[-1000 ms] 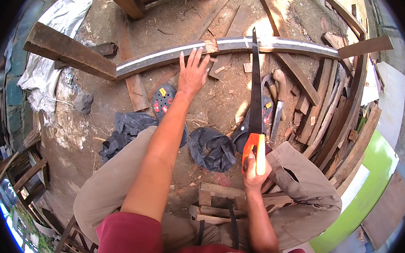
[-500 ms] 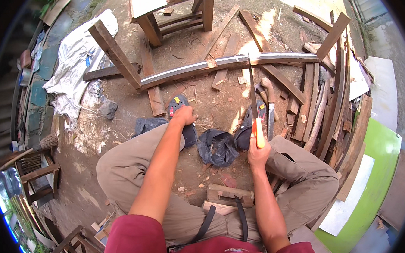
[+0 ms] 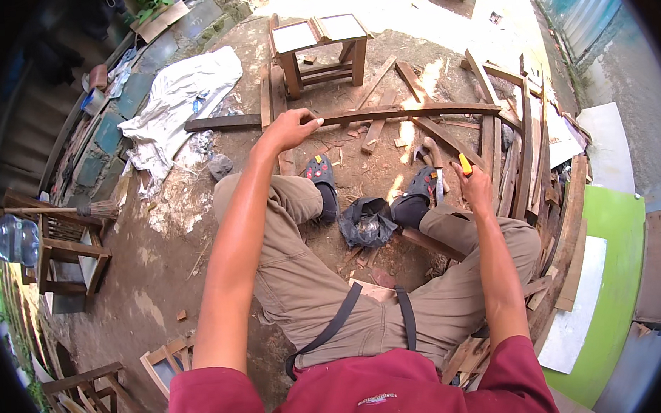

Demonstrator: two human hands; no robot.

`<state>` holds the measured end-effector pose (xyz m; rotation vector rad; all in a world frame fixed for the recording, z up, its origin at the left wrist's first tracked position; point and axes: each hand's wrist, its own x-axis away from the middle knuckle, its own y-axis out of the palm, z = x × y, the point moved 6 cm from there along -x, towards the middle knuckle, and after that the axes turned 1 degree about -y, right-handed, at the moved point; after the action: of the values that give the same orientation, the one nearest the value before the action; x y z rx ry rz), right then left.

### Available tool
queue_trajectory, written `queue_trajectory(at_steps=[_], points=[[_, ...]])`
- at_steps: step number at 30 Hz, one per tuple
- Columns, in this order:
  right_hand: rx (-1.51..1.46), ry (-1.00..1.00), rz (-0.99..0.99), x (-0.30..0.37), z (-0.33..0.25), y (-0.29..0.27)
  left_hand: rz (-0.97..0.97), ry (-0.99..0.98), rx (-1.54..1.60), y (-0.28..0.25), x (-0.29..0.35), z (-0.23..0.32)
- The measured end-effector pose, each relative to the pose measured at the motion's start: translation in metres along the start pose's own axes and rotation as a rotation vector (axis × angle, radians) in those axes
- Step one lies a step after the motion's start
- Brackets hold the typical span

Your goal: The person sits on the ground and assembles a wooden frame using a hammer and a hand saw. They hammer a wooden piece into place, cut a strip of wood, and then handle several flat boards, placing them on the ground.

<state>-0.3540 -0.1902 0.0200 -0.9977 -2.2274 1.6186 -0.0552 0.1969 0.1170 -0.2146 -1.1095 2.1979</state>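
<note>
My left hand (image 3: 293,128) is closed around the left part of a long dark wooden beam (image 3: 408,112) that lies crosswise in front of my feet. Wooden pieces stick out away from me near both of its ends. On the right, my right hand (image 3: 476,185) grips the orange-yellow handle of a handsaw (image 3: 465,164); its blade is hard to make out from here. A wooden-handled tool (image 3: 433,153) lies by my right shoe (image 3: 420,183). Between my feet sits a crumpled black plastic bag (image 3: 367,223).
A small wooden stool-like frame (image 3: 322,74) with white panels stands ahead. Loose planks (image 3: 535,148) are piled on the right beside a green board (image 3: 613,250). White sacking (image 3: 187,90) lies on the left, with a low wooden chair (image 3: 68,249) nearer me.
My left hand has gone from beside my left shoe to the beam. The beam has turned, hiding its pale strip. My right hand has moved right with the saw, and my view has shifted.
</note>
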Motion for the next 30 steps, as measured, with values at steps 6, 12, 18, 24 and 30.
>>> queue_trajectory(at_steps=[6,12,18,24,30], points=[[0.021,0.041,-0.051,0.014,0.001,-0.01,-0.029,0.07,0.039,-0.004,0.037,0.03],[0.169,0.165,-0.329,0.019,0.033,0.078,-0.194,0.112,-0.267,0.048,0.028,0.011],[0.106,0.225,-0.246,0.001,0.036,0.1,-0.24,0.075,-0.047,0.047,0.005,0.03],[-0.244,0.455,-0.264,0.008,0.035,0.136,-0.297,0.096,0.179,0.066,-0.029,0.045],[-0.466,0.783,-0.165,-0.025,-0.008,0.159,-0.439,0.019,0.116,0.124,-0.108,0.034]])
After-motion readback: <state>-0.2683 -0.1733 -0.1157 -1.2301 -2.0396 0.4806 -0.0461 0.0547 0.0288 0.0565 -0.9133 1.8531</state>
